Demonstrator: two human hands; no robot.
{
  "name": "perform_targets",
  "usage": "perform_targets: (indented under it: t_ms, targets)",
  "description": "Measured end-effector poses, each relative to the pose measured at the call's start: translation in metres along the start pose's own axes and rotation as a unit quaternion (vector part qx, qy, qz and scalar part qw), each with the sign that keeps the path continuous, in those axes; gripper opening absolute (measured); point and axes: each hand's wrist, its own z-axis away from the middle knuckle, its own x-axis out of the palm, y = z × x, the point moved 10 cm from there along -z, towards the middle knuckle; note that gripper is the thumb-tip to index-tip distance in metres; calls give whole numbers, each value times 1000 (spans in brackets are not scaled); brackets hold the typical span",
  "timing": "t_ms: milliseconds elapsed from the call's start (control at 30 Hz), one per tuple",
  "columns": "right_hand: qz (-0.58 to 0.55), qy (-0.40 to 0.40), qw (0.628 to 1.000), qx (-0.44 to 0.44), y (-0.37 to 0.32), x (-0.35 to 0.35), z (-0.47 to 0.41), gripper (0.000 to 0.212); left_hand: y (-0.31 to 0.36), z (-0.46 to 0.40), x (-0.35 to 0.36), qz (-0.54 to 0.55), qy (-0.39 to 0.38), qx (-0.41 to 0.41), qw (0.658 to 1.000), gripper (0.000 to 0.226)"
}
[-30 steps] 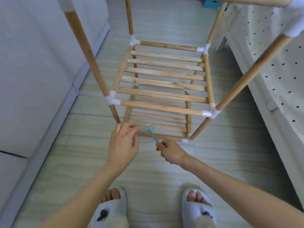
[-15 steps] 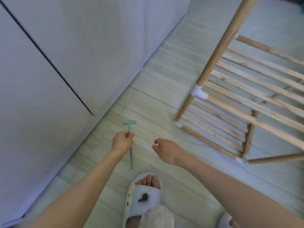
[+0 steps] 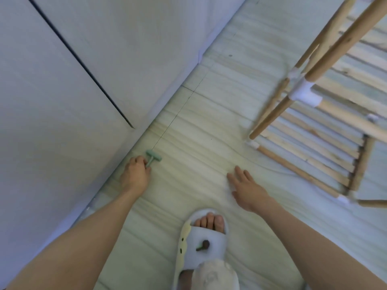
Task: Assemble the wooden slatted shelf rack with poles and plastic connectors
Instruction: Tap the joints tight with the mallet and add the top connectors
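1. We are seeing only part of the rack (image 3: 326, 130): the right and top edges of the view are cutting it off, and motion blur is smearing its poles (image 3: 278, 105) and the white connector (image 3: 303, 92), so we cannot make out how the joints are seated.
2. We are holding a small green T-shaped tool (image 3: 152, 158) in our left hand (image 3: 135, 174), fingers curling round its stem; the stem's lower part is hiding inside the grip, and only the crossbar end is showing.
3. We are keeping our right hand (image 3: 247, 189) open, fingers straight and spread, gripping nothing; whether it is touching the floor (image 3: 199, 126) we cannot tell.
4. The rack is standing on the floor to the right, well apart from the left hand and nearer the right hand, its low slats (image 3: 310, 147) lying just beyond those fingertips.
5. The left hand is sitting close beside the white wall panel (image 3: 73, 80), and one slippered foot (image 3: 206, 237) is showing between our forearms.
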Motion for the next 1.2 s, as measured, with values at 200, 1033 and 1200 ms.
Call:
perform_targets:
  t_ms: [200,1033,1200]
  targets:
    - [-45,32,998,8,-5,-57,39,47,33,17,-18,-34,-57,15,998,36]
    - [-30,599,794,102,143,-379,486,34,444,298,-397,187,267,561,761,28]
    - [-118,511,816,243,251,-426,432,54,535,207,-397,72,179,469,862,45]
